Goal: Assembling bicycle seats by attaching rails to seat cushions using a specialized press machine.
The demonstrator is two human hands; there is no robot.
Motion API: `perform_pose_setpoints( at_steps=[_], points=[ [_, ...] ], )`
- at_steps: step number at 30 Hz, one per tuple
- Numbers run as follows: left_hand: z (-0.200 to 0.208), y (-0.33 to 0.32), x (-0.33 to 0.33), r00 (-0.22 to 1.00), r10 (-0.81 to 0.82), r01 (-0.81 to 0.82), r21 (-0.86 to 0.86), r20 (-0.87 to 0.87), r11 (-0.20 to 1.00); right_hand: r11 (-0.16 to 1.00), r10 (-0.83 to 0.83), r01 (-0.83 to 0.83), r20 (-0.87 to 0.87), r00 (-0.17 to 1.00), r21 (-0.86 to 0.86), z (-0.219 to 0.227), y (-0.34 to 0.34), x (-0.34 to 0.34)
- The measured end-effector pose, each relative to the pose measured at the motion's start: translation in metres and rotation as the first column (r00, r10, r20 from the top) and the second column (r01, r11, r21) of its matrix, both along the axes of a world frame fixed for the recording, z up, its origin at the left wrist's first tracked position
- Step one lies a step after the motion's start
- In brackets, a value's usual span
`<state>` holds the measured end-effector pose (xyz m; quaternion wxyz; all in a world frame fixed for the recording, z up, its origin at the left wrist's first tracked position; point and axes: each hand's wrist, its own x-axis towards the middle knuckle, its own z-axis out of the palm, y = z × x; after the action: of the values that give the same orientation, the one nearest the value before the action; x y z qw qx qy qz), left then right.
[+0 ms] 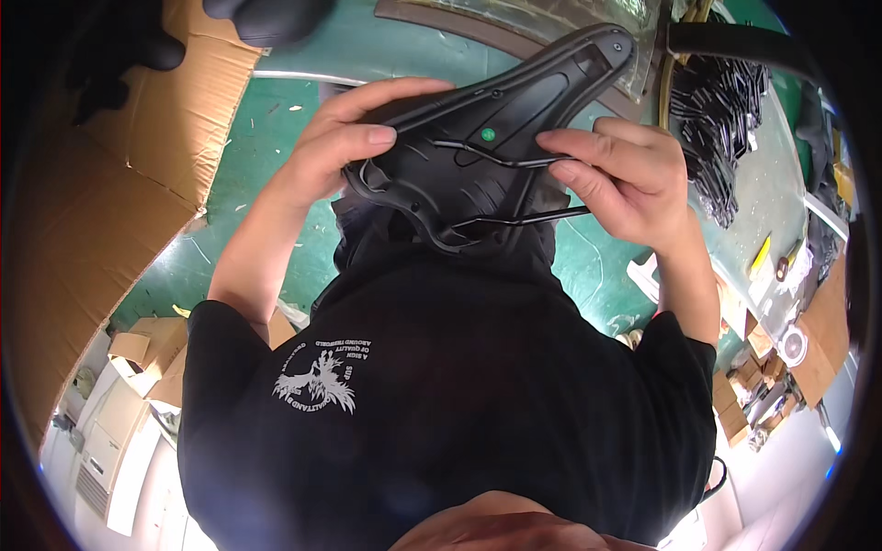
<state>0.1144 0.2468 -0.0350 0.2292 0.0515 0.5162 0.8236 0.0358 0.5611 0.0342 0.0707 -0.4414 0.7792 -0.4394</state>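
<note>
A black bicycle saddle (551, 96) is held up in front of me with its underside showing and its narrow nose toward the far right. My left hand (344, 133) grips the wide rear part at its left edge, thumb on the underside. A bent black metal saddle rail (524, 163) lies across the underside, its two rods reaching the rear of the shell. My right hand (625, 174) pinches the rail between thumb and fingers at its right end. A small round green sticker (488, 134) sits on the underside.
More black metal rails (721, 119) are heaped at the far right on the worktable. Large cardboard boxes (138, 110) stand at the left, with dark saddles (271, 18) above them. A yellow-handled tool (761, 257) lies at the right. The green floor (262, 138) shows scattered scraps.
</note>
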Motion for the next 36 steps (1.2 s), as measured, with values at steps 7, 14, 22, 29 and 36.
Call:
perform_pose_setpoints(
  at_steps=[7,14,22,29,36],
  points=[
    [-0.004,0.027,0.015,0.999,-0.042,0.042,-0.001,0.035,0.999,0.994,0.087,-0.085,-0.032,0.996,0.072,-0.009,0.021,0.017],
    [0.003,0.038,0.03,0.99,-0.081,0.085,-0.029,0.12,0.996,0.981,0.192,-0.185,-0.261,0.946,0.053,0.0,0.011,0.033],
    [0.005,0.044,0.023,0.994,-0.108,0.109,-0.091,0.015,0.99,0.987,0.161,-0.155,-0.263,0.951,0.043,-0.001,0.003,0.03],
    [0.012,0.05,0.02,0.991,-0.087,0.091,-0.04,0.101,0.995,0.983,0.184,-0.176,-0.298,0.937,0.053,0.0,-0.002,0.015],
    [0.015,0.077,-0.044,0.959,0.248,-0.257,0.051,0.14,0.965,0.785,-0.604,0.615,-0.308,0.735,-0.073,-0.006,0.028,-0.004]
  ],
)
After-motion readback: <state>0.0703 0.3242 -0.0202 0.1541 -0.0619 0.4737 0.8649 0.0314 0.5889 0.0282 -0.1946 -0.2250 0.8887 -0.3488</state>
